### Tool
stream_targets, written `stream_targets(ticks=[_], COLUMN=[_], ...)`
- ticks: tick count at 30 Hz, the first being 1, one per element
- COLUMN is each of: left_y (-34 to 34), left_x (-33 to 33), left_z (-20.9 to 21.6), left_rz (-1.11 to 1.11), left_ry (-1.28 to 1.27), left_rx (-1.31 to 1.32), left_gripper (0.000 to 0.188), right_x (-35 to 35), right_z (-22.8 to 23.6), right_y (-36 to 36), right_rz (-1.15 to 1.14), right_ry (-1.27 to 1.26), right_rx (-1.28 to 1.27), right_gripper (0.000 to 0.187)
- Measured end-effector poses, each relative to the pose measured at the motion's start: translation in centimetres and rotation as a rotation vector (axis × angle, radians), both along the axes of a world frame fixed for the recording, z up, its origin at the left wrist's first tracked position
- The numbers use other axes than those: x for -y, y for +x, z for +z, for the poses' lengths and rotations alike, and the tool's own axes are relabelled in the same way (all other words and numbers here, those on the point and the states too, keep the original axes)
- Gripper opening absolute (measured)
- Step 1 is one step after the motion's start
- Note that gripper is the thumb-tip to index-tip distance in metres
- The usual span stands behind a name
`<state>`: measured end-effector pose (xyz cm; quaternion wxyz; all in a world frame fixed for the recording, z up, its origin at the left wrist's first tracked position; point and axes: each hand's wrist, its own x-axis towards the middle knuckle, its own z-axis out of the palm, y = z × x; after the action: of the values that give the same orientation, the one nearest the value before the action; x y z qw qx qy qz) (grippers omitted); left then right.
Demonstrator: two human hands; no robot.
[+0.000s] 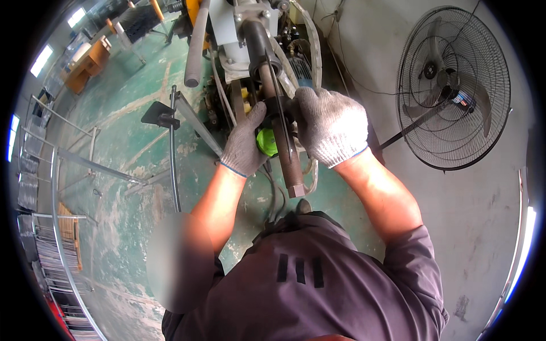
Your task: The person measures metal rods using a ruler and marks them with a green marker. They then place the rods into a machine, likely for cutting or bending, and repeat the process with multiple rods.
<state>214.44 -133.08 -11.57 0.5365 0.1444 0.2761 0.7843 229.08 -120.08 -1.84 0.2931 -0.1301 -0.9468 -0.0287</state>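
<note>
A long threaded rod [293,170] with a square end points toward me from a dark cylinder [257,42] on the machine. Both my hands wear grey knit gloves with blue-edged cuffs. My right hand [333,125] is curled in a fist against the right side of a dark round collar [275,106] on the rod. On the collar's left side lies my left hand [244,141], thumb along the top and other fingers mostly hidden underneath. A bright green round thing [266,142] shows between the left palm and the rod.
A large black fan [454,88] stands by the grey wall on the right. Left of the machine are a grey lever bar [197,51] and a metal stand [173,148] with a black plate. Hoses [311,34] hang beside the machine. Metal rails [102,165] cross the green floor.
</note>
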Motion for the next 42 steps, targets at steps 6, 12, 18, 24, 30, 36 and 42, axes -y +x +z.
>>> stream_targets(ticks=[6,12,18,24,30,36,42], left_y=[0.0,-0.3,-0.1,1.1,1.3,1.4,1.4], left_x=[0.3,0.0,0.0,0.0,0.2,0.5,0.3], left_z=[0.3,-0.5,-0.5,0.6,-0.4,0.2,-0.3], left_rz=[-0.008,0.023,0.028,0.089,0.101,0.150,0.187], left_ry=[0.002,-0.021,-0.061,-0.151,-0.099,-0.058,-0.129], left_rx=[-0.010,0.011,-0.042,-0.045,0.043,-0.019,-0.114], left_gripper=[0.048,0.051,0.055,0.056,0.055,0.057,0.054], right_x=[-0.6,-2.4,-5.4,-8.6,-10.9,-10.3,-10.5], right_z=[-0.1,0.2,0.8,1.1,1.4,0.4,1.1], right_y=[-0.3,-0.7,-1.6,-3.6,-6.1,-6.0,-5.5], right_rz=[0.077,0.230,0.445,0.733,0.990,0.967,0.961], right_ry=[0.011,0.051,0.077,0.075,0.065,0.021,0.019], right_rx=[-0.051,-0.071,-0.118,-0.139,-0.154,-0.238,-0.198], right_gripper=[0.015,0.025,0.020,0.019,0.019,0.021,0.023])
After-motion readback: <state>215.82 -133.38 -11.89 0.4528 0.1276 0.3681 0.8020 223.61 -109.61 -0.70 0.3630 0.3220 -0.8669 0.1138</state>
